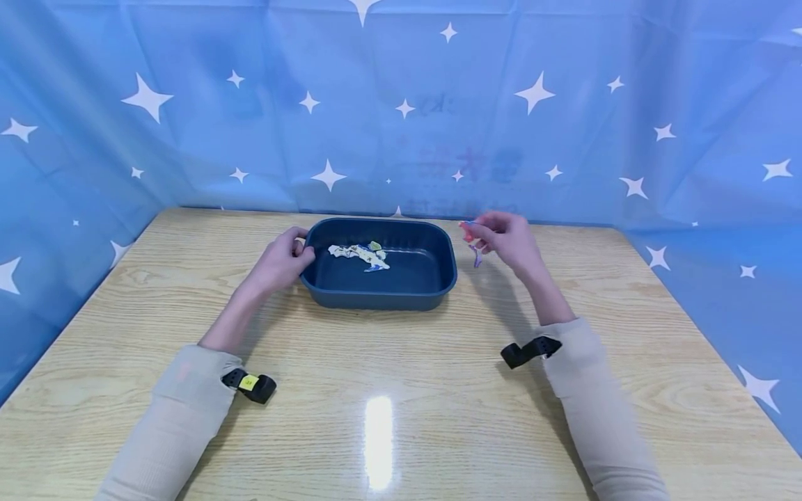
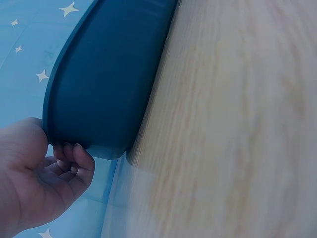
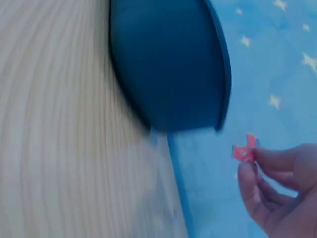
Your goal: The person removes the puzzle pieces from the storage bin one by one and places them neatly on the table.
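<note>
A dark blue rectangular tray (image 1: 379, 300) stands on the table, its rim gripped at the left end by my left hand (image 1: 280, 261). In the left wrist view that hand (image 2: 44, 173) has its thumb at the rim and curled fingers against the outer wall. Just off the tray's right end, my right hand (image 1: 507, 240) pinches a small red-pink piece (image 3: 243, 152) between thumb and fingertips. It has a notched, jigsaw-like outline. A small purple piece (image 1: 478, 256) shows just below that hand. Several flat whitish pieces (image 1: 360, 255) with blue and green parts lie inside the tray.
The wooden table (image 1: 313, 390) reaches back to a blue curtain (image 1: 401, 139) with white stars, close behind the tray. A black wrist camera (image 1: 531, 351) sits at the right sleeve and another wrist camera (image 1: 250, 385) at the left.
</note>
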`<state>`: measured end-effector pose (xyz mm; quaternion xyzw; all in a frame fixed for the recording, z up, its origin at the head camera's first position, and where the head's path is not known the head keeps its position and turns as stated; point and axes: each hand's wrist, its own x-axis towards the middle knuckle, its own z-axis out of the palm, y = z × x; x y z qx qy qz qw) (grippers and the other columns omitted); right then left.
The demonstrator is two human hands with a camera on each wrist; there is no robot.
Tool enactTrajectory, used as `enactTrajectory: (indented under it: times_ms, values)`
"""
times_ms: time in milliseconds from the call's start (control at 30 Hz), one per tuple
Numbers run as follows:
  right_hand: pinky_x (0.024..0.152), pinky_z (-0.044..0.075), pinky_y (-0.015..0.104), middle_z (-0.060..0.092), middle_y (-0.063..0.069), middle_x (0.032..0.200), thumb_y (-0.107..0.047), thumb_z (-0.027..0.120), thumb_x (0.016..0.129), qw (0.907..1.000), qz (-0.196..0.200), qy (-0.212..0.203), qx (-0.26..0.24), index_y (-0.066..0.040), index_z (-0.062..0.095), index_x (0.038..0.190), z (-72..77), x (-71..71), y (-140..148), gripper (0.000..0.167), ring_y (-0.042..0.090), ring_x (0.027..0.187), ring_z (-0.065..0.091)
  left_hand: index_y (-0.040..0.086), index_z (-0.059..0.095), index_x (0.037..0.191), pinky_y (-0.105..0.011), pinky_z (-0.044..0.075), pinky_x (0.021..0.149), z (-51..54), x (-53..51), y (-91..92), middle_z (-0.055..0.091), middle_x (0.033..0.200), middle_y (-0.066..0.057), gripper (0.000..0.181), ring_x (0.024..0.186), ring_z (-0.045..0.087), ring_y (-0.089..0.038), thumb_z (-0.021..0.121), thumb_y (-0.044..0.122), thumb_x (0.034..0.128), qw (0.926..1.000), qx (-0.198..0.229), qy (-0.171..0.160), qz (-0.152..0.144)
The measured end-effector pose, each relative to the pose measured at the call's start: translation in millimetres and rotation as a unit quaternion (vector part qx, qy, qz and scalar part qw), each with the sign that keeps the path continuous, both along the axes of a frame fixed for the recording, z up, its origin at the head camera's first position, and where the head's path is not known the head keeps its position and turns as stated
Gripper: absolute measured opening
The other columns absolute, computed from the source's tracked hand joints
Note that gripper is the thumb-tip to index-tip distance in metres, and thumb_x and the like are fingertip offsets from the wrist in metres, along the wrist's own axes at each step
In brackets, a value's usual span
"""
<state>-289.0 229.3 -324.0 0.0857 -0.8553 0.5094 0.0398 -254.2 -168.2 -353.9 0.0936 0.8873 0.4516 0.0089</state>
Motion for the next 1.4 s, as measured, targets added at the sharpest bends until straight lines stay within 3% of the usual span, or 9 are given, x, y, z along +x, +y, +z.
enactTrajectory:
  times_ms: [133, 267, 500, 700, 867, 1100, 1300, 1400]
  values:
    - [0.078, 0.059, 0.037, 0.071, 0.013, 0.095, -0.020, 0.063, 0.101, 0.9961, -0.035, -0.056, 0.059, 0.005, 0.067, 0.115, -4.3, 0.5, 30, 0.029, 0.019, 0.078, 0.069, -0.008, 0.045, 0.136, -0.038, 0.038, 0.078, 0.1, -0.2, -0.3, 0.041, 0.078, -0.004, 0.039, 0.068, 0.042, -0.023, 0.048, 0.012, 0.1026, 1.0000, -0.004, 0.000, -0.002]
    - [0.080, 0.059, 0.037, 0.071, 0.020, 0.102, -0.014, 0.062, 0.101, 0.9884, -0.037, -0.111, 0.097, 0.011, 0.063, 0.121, -9.2, 1.4, 49, 0.032, 0.017, 0.080, 0.071, -0.007, 0.045, 0.136, -0.038, 0.037, 0.080, 0.7, 0.4, -0.6, 0.041, 0.078, -0.004, 0.039, 0.070, 0.043, -0.024, 0.047, 0.012, 0.1025, 1.0000, -0.006, -0.001, -0.001]
    - [0.077, 0.058, 0.029, 0.072, 0.020, 0.099, -0.014, 0.067, 0.098, 0.9852, -0.035, -0.126, 0.111, 0.013, 0.061, 0.120, -19.3, -2.8, 65, 0.036, 0.012, 0.074, 0.071, -0.008, 0.044, 0.137, -0.038, 0.037, 0.079, 1.2, 2.1, -0.3, 0.040, 0.077, -0.004, 0.040, 0.069, 0.042, -0.023, 0.047, 0.012, 0.1027, 1.0000, -0.009, -0.001, 0.000]
    - [0.092, 0.051, 0.039, 0.070, 0.022, 0.108, -0.017, 0.064, 0.099, 0.9796, -0.040, -0.138, 0.140, 0.011, 0.060, 0.126, -20.1, -3.9, 72, 0.039, 0.015, 0.080, 0.072, -0.008, 0.043, 0.137, -0.038, 0.037, 0.079, 1.9, 2.4, 0.0, 0.039, 0.077, -0.004, 0.040, 0.068, 0.042, -0.023, 0.047, 0.012, 0.1028, 1.0000, -0.006, -0.004, 0.001]
    - [0.088, 0.053, 0.040, 0.066, 0.024, 0.114, -0.019, 0.061, 0.101, 0.9811, -0.043, -0.125, 0.141, 0.007, 0.059, 0.129, -15.5, -2.1, 71, 0.038, 0.021, 0.085, 0.070, -0.008, 0.044, 0.137, -0.038, 0.037, 0.081, 1.2, 1.1, 0.2, 0.040, 0.078, -0.004, 0.040, 0.070, 0.043, -0.024, 0.047, 0.012, 0.1022, 1.0000, -0.006, -0.002, 0.002]
    - [0.084, 0.056, 0.037, 0.067, 0.026, 0.113, -0.019, 0.060, 0.101, 0.9926, -0.020, -0.050, 0.109, 0.006, 0.061, 0.126, -3.3, 2.3, 53, 0.036, 0.022, 0.089, 0.071, -0.008, 0.045, 0.136, -0.038, 0.038, 0.080, 0.7, 1.2, 0.4, 0.041, 0.079, -0.004, 0.039, 0.071, 0.043, -0.023, 0.048, 0.011, 0.1022, 1.0000, -0.004, -0.003, 0.002]
    - [0.072, 0.057, 0.023, 0.069, 0.021, 0.107, -0.014, 0.062, 0.100, 0.9984, -0.003, -0.001, 0.057, 0.004, 0.063, 0.124, 10.6, 6.7, 23, 0.030, 0.014, 0.079, 0.071, -0.008, 0.044, 0.136, -0.038, 0.037, 0.080, 1.2, 1.5, 1.3, 0.040, 0.078, -0.004, 0.039, 0.069, 0.042, -0.023, 0.047, 0.011, 0.1023, 1.0000, -0.004, -0.007, 0.002]
    - [0.071, 0.057, 0.023, 0.070, 0.021, 0.106, -0.013, 0.063, 0.100, 0.9990, 0.009, 0.013, 0.041, 0.002, 0.063, 0.124, 17.6, 7.8, 2, 0.028, 0.010, 0.075, 0.070, -0.008, 0.044, 0.136, -0.038, 0.037, 0.080, 1.6, 1.6, 1.3, 0.039, 0.079, -0.004, 0.039, 0.070, 0.042, -0.023, 0.047, 0.011, 0.1025, 0.9999, -0.006, -0.008, 0.003]
